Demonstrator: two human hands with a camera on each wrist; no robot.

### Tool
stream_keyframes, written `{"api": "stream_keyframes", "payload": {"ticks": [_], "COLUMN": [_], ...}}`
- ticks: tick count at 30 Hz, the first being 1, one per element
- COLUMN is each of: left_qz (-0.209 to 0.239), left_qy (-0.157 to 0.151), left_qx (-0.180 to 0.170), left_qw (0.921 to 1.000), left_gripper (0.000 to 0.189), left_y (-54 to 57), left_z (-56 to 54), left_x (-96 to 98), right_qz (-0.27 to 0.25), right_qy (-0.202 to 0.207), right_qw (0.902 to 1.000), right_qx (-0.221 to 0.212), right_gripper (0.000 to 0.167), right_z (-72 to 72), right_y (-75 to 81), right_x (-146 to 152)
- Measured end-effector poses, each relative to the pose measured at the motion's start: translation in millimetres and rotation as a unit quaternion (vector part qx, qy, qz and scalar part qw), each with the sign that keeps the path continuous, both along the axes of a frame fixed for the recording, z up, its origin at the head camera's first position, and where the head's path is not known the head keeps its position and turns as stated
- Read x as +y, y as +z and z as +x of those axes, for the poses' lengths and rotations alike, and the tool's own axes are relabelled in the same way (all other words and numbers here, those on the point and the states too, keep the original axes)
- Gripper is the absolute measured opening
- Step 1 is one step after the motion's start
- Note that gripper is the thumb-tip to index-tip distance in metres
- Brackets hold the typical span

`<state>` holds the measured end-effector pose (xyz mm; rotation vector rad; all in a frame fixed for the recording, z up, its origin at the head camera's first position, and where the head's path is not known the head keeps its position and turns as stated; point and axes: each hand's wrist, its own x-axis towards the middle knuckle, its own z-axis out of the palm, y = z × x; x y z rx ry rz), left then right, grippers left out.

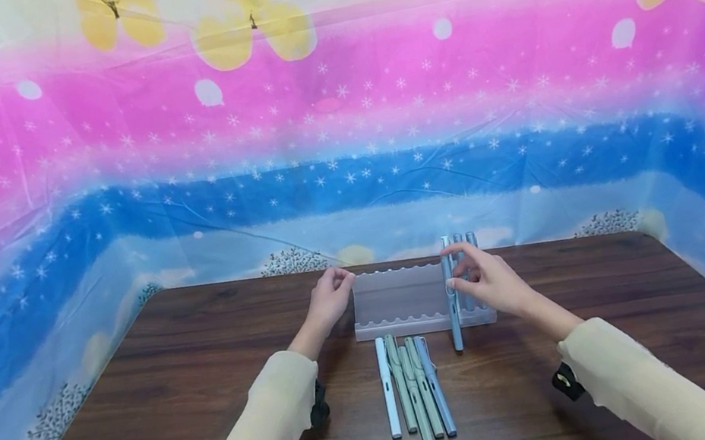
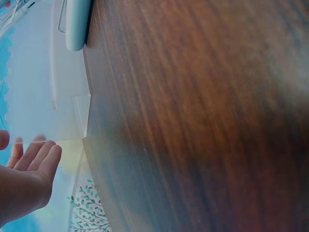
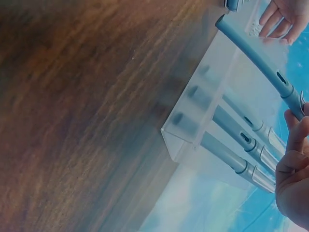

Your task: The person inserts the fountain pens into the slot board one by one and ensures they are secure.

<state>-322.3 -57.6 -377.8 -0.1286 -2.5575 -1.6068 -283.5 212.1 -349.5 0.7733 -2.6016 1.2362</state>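
My right hand [image 1: 490,283] pinches a blue fountain pen [image 1: 455,323] near its cap, upright in front of a clear pen rack [image 1: 399,293]. In the right wrist view the held pen [image 3: 256,55] slants, its barrel end apart from the rack. Three blue-grey pens [image 3: 231,130] stand in the rack's right end; in the head view they are partly hidden by the held pen and fingers. My left hand [image 1: 330,299] holds the rack's upper left corner between thumb and fingers; in the left wrist view its fingers [image 2: 48,162] lie at the clear edge.
Several capped pens [image 1: 413,395], light blue, green and darker blue, lie side by side on the dark wooden table [image 1: 214,396] in front of the rack. A printed cloth [image 1: 346,182] hangs behind and along both sides of the table.
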Motion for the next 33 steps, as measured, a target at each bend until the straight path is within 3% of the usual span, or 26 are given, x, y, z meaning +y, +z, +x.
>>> {"api": "stream_keyframes", "payload": {"ticks": [15,33], "left_qz": [-0.002,0.000], "left_qy": [-0.001,0.000], "left_qx": [0.003,-0.002], "left_qw": [1.0000,1.0000], "left_gripper": [0.020,0.022], "left_y": [-2.5,-2.4], "left_z": [-1.2,-2.2], "left_x": [0.3,-0.4], "right_qz": [0.003,0.000], "right_qy": [-0.037,-0.086], "right_qw": [0.9957,0.9821], "right_qx": [0.084,0.167], "right_gripper": [0.041,0.041], "right_z": [-17.0,-20.5], "right_y": [2.6,1.5], "right_x": [1.6,-5.5]}}
